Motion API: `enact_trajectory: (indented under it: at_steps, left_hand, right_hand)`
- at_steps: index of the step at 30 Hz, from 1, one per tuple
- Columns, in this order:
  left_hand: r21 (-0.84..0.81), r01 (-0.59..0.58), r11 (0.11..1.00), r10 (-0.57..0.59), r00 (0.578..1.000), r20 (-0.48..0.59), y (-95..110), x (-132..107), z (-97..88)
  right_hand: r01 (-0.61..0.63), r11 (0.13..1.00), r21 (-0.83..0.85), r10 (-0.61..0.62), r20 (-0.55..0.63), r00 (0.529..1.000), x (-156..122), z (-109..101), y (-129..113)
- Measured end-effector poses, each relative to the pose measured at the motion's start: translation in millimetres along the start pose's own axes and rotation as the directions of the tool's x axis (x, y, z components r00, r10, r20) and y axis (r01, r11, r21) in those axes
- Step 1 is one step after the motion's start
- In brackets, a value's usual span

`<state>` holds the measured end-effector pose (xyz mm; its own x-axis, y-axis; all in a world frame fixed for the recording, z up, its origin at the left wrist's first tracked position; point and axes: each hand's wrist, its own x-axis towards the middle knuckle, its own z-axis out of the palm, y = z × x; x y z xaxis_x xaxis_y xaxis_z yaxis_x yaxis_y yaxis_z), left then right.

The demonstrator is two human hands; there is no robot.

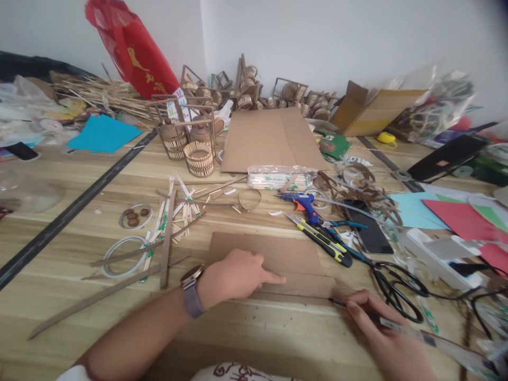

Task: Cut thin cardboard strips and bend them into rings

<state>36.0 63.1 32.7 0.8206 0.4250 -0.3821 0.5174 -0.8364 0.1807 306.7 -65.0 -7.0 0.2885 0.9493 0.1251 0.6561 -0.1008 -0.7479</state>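
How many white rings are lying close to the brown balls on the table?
2. One ring surrounds the brown balls; the other ring lies just nearer the person, with a brown strip across it. More could be hidden.

"What's underneath?"
"A pale wooden tabletop point(293, 338) with streaky grain and a long black strip point(79, 208)."
"What lies directly on it?"
"A thin brown cardboard rectangle point(289, 254), a blue plastic glue gun point(306, 203) and a round pale-slatted basket point(199, 168)."
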Motion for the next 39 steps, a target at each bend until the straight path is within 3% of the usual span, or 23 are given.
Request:
enact_trajectory:
  at_steps: [13, 17, 23, 29, 35, 39]
  left_hand:
    - [0.006, -0.003, 1.0, 0.003, 1.0, -0.005, 0.0, -0.1, -0.8]
    - [0.01, 0.001, 1.0, -0.002, 0.999, 0.033, 0.8, -0.3, -3.8]
    - [0.01, 0.003, 1.0, -0.004, 1.0, 0.026, 1.6, -0.4, -4.5]
    - [0.011, 0.003, 1.0, -0.004, 1.0, 0.025, 1.3, -0.3, -3.9]
    - [0.019, 0.01, 1.0, -0.011, 0.999, 0.036, 1.4, -0.3, -5.0]
    - [0.017, 0.0, 1.0, -0.001, 1.0, 0.009, 0.8, -0.5, -2.8]
  right_hand:
    - [0.089, 0.992, -0.093, -0.079, 0.107, 0.991, 7.2, -11.9, 17.1]
    - [0.058, 0.994, -0.088, -0.058, 0.007, 0.998, 5.3, -10.8, 18.7]
    - [0.131, 0.983, -0.132, -0.123, 0.069, 0.99, 8.7, -17.8, 27.8]
    - [0.065, 0.991, -0.115, -0.065, -0.003, 0.998, 6.1, -18.2, 35.9]
    - [0.027, 0.997, -0.07, -0.03, -0.042, 0.999, -0.7, -12.2, 26.5]
    - [0.017, 0.999, -0.043, -0.018, -0.006, 1.0, -3.3, -4.0, 11.4]
